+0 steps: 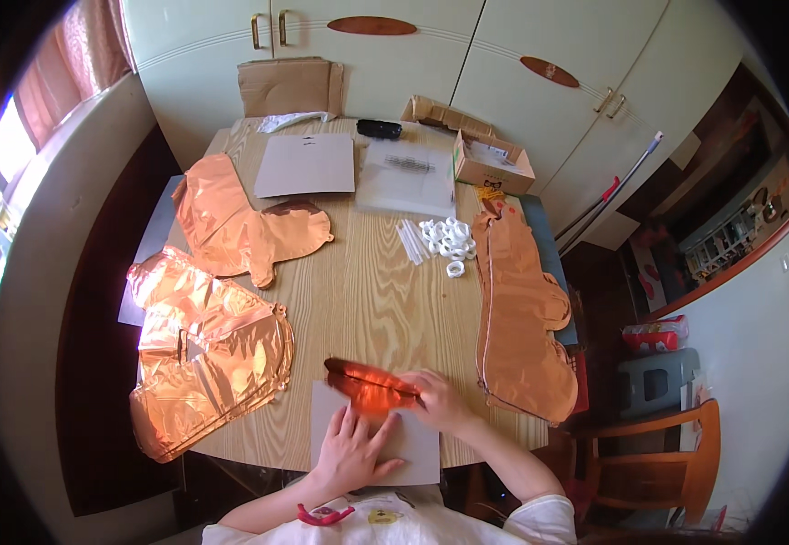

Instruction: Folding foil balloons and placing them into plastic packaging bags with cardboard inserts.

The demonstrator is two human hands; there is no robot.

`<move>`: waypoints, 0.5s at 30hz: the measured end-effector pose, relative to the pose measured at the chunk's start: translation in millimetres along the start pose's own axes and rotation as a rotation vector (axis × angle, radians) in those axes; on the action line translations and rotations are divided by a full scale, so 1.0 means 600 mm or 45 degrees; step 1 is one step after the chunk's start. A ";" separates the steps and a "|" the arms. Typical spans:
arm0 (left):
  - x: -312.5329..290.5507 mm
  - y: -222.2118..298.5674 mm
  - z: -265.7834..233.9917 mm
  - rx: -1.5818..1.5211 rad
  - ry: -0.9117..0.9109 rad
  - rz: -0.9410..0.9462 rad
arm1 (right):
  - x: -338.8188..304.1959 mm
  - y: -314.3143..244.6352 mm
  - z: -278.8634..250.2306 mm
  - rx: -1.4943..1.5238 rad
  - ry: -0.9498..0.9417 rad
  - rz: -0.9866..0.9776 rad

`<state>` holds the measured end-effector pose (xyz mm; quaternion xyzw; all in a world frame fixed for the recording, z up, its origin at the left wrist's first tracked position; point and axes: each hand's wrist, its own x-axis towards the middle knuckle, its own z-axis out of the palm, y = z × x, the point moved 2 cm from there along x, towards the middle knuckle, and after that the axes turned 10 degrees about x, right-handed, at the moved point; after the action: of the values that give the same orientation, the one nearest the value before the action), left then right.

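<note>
Close to my body at the table's front edge lies a grey cardboard sheet (420,451). My left hand (353,450) rests flat on it, fingers spread, their tips near the lower edge of a folded copper foil balloon (372,389). My right hand (440,401) is closed on the right end of that balloon, which is raised and tilted over the sheet's far edge, slightly blurred. Flat copper foil balloons (217,354) are stacked at the left, with another foil balloon (240,222) behind them. More flat copper foil balloons (521,318) lie at the right.
Mid-table sit a pile of white ribbon rolls (449,238) and several white straws (409,242). Behind are a stack of grey boards (305,166), clear plastic bags (403,186), a black pouch (379,129) and an open cardboard box (494,168). A wooden chair (653,459) stands at right.
</note>
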<state>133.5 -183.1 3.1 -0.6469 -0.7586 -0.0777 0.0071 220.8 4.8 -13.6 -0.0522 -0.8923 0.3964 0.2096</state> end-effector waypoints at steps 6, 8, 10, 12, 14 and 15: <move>0.006 -0.017 -0.011 0.068 -0.054 -0.004 | 0.018 0.026 -0.002 0.106 0.097 0.374; 0.006 -0.025 -0.011 0.066 -0.102 0.003 | 0.023 0.019 -0.004 0.142 0.091 0.385; 0.011 -0.031 -0.011 0.063 -0.103 0.019 | 0.022 0.021 -0.004 0.141 0.092 0.401; 0.018 -0.036 -0.009 0.057 -0.103 0.028 | 0.021 0.026 -0.003 0.102 0.095 0.409; 0.021 -0.038 -0.007 0.052 -0.100 0.024 | 0.023 0.030 -0.005 0.110 0.069 0.412; 0.021 -0.037 -0.006 0.055 -0.113 0.020 | 0.024 0.030 -0.006 0.110 0.060 0.408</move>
<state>109.6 -174.8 5.7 -0.6553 -0.7546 -0.0323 -0.0119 207.9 23.3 -20.0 -0.1942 -0.8495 0.4613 0.1665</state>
